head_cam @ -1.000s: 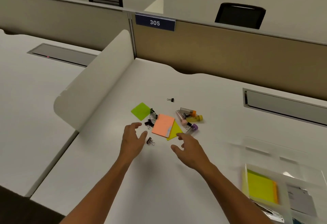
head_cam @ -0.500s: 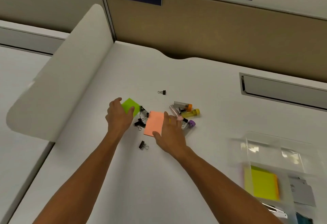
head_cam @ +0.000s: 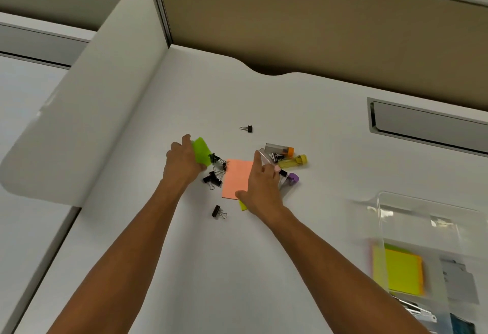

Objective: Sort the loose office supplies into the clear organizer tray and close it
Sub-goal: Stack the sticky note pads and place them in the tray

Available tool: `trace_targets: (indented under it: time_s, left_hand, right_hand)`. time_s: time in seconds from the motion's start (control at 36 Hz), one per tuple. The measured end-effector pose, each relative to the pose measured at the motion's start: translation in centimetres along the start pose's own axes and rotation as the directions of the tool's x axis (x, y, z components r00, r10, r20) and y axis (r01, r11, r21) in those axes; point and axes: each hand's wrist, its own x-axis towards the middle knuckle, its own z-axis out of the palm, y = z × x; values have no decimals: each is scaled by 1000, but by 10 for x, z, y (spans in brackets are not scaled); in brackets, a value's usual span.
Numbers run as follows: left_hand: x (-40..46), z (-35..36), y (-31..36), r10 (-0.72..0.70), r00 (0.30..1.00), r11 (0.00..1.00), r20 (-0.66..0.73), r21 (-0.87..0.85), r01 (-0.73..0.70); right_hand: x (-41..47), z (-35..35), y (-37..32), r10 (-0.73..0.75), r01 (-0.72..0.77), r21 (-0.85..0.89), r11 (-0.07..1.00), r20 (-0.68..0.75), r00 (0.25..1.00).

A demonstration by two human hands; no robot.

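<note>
green pad (head_cam: 201,151) sat pinched in the left hand (head_cam: 182,160); right hand (head_cam: 260,184) lay open on the orange pad (head_cam: 235,178). tray (head_cam: 422,259) waited open, far right. lifting both could scatter the clips (head_cam: 215,172) off the bench (head_cam: 303,112).

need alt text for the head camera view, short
Two bare hands reach into loose supplies on a white desk: the left hand grips a lime-green sticky pad, the right hand lies over a salmon-orange sticky pad. Black binder clips lie between, and a clear plastic organizer tray sits right.
</note>
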Motion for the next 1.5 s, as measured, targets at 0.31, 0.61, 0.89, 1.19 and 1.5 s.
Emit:
trace_targets:
  time_s: [0.31, 0.61, 0.89, 1.19, 1.5]
  left_hand:
    - [-33, -1, -15, -89, 995, 992, -35, -97, 85]
    - [-78, 10, -29, -123, 992, 944, -1, -309, 116]
    - [-131, 4, -16, -106, 994, 839, 0, -536, 89]
    - [-180, 4, 5, -91, 994, 798, -59, -602, 37]
    - [-238, 30, 56, -86, 992, 722, -88, -692, 1]
  right_hand:
    - [-15, 1, 7, 156, -135, -119, 984, 192, 969]
    - [-54, 7, 18, 128, -113, -115, 987, 136, 982]
    - [-77, 15, 23, 132, -129, -38, 991, 89, 987]
    - [-103, 3, 56, 40, -47, 331, 942, 29, 999]
    - [-146, -46, 124, 103, -50, 644, 763, -45, 994]
